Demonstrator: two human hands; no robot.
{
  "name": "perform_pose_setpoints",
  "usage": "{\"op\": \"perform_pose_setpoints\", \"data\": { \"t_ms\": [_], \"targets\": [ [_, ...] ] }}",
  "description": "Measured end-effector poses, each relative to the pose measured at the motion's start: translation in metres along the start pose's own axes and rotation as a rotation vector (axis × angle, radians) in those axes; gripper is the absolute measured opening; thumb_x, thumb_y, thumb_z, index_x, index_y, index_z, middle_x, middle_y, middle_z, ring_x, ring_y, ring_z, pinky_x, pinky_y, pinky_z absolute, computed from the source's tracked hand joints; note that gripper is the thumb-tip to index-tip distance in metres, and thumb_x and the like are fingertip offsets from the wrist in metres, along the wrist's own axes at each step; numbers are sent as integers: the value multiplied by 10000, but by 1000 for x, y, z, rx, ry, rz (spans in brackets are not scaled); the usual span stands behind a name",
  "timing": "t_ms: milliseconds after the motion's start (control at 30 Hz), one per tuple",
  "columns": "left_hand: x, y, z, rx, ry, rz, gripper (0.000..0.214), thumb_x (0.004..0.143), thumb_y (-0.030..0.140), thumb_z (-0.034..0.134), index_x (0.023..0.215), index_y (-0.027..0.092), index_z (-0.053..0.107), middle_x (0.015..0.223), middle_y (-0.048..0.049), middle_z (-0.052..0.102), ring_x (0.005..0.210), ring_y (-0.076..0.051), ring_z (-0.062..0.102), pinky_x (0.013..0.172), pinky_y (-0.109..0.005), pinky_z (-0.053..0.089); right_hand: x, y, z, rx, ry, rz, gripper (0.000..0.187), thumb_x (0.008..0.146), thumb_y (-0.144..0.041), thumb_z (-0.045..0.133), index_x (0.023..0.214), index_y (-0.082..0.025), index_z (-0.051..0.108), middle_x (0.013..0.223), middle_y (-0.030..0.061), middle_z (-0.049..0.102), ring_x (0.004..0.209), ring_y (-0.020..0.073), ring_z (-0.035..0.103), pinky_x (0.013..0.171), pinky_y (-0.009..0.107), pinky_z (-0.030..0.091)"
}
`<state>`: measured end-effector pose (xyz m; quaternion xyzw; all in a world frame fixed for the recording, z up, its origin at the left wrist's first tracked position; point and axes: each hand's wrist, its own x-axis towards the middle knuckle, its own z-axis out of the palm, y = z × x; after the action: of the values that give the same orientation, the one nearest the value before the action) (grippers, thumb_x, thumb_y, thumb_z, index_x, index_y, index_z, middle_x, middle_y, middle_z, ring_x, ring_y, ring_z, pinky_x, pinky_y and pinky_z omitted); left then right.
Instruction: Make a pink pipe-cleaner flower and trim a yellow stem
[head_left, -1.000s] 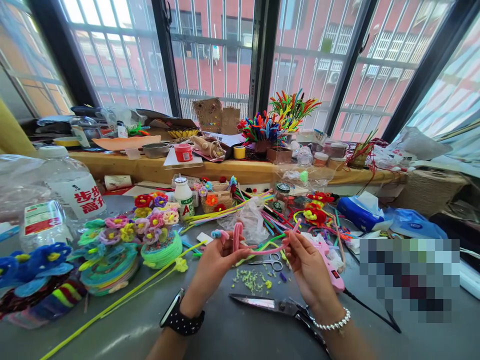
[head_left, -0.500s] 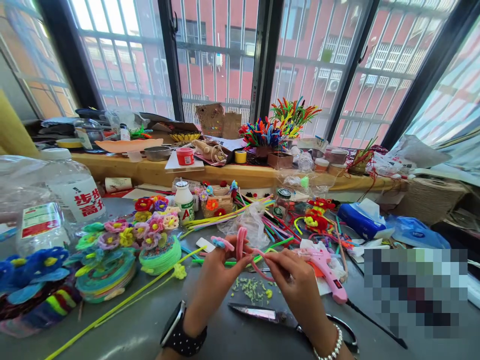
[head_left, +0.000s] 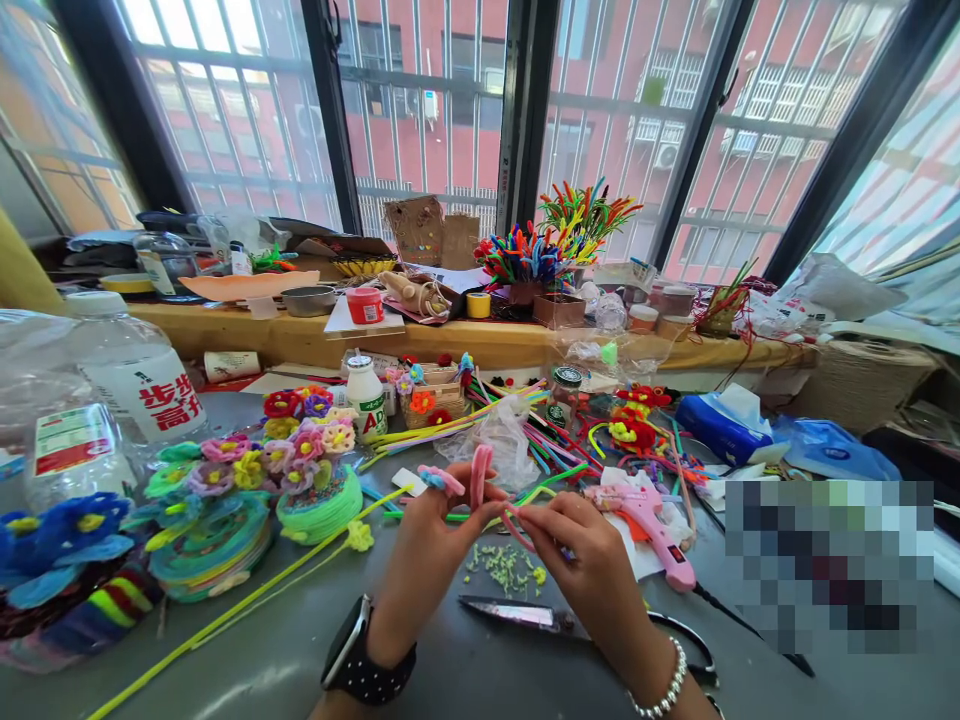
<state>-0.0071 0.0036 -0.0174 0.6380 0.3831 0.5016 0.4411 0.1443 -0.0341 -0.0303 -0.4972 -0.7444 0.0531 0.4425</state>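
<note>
A pink pipe cleaner [head_left: 481,474] is bent into an upright loop at the fingers of my left hand [head_left: 433,550], which pinches it. Its other stretch runs across to my right hand [head_left: 589,548], where thumb and fingertips are closed on it. The two hands' fingertips are almost together. A pink and blue fuzzy piece [head_left: 441,480] sits by the left hand's fingers, apparently around one. Beneath the hands lie yellow-green fuzz clippings [head_left: 502,570] and black-handled scissors [head_left: 525,613], partly covered by my right forearm. A pink glue gun [head_left: 651,530] rests just right of my right hand.
On the left stand pipe-cleaner flower pots [head_left: 319,505] and plastic bottles [head_left: 135,370]. A long yellow pipe cleaner [head_left: 247,603] crosses the table. Behind the hands are a crumpled plastic bag [head_left: 499,440], a jar [head_left: 564,398] and loose pipe cleaners. A blue tissue pack [head_left: 720,428] lies right.
My right hand has moved slightly toward the left one, and the pink stretch between them looks shorter. The left hand keeps its pinch. The whole view has shifted a little.
</note>
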Motion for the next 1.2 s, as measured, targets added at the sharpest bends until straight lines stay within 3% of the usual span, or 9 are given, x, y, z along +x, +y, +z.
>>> {"op": "perform_pose_setpoints", "data": {
  "t_ms": [67,300,500,733,833,1033,1200],
  "targets": [
    [0,1,0,-36,31,-29,259,628,210,615,866,184,518,721,7,633,710,-156,602,704,-279,473,1,-1,-1,65,0,57,173,779,-232,481,860,-194,629,684,36,567,651,147,515,582,239,397],
    [4,1,-1,-219,158,-126,263,605,224,639,826,177,506,720,15,649,716,-152,609,695,-262,475,6,2,-3,544,-65,463,211,724,-349,538,787,-158,603,704,29,607,628,138,534,540,210,399],
    [3,2,-1,-277,177,-167,245,620,221,633,825,180,505,707,43,627,718,-116,592,675,-210,466,7,5,2,916,-8,645,193,657,-331,612,701,-143,594,588,-12,567,546,98,498,524,193,391],
    [3,2,1,-302,155,-218,236,607,217,644,802,174,519,697,47,626,706,-101,587,673,-185,455,6,3,4,1237,81,777,180,616,-283,663,728,-153,608,603,-27,564,537,62,489,533,166,390],
    [3,2,2,-279,135,-224,262,605,222,641,824,166,511,708,27,636,711,-122,594,691,-220,461,7,4,5,1225,114,756,172,629,-289,652,733,-160,608,599,-24,578,531,63,494,518,166,390],
    [2,2,2,-225,164,-172,268,603,235,634,827,167,504,730,15,622,742,-162,597,717,-286,467,6,6,3,872,77,558,157,674,-288,606,709,-135,601,559,-10,569,520,91,497,500,195,385],
    [2,6,2,-230,179,-180,259,589,234,644,803,170,513,681,28,613,719,-159,595,703,-280,466,6,5,1,839,44,579,171,667,-305,607,696,-136,603,559,-9,566,529,100,500,501,197,385]
  ]
}}
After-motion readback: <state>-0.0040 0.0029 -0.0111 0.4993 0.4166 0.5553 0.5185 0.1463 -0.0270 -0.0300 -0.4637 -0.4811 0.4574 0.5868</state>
